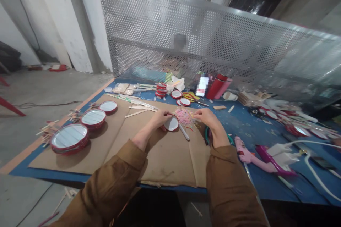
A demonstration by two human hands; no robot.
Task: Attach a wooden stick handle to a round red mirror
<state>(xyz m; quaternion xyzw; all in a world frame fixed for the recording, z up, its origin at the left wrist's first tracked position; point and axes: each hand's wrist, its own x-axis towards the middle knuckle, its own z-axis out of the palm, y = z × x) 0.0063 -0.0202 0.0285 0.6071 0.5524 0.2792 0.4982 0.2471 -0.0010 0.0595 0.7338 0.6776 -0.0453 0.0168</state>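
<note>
My left hand (161,117) grips the edge of a small round red-rimmed drum (171,123), its white face turned up toward me. Beside that drum, a white marker-like stick (184,132) lies on the cardboard (165,163). Just beyond is a loose pile of small pink rubber bands (183,116), with a few yellowish ones among them. At the pile's right edge, my right hand (207,117) has thumb and fingertips pinched together; what is between them is too small to make out. Green-handled scissors (206,135) are partly hidden by my right wrist.
Stacks of red-rimmed drums (69,138) with wooden sticks stand at left. Wooden sticks (135,112) lie behind my left hand. At right are a pink glue gun (247,154) and a purple power strip (277,165) with cables. A red bottle (217,87) stands before the perforated metal screen (149,25).
</note>
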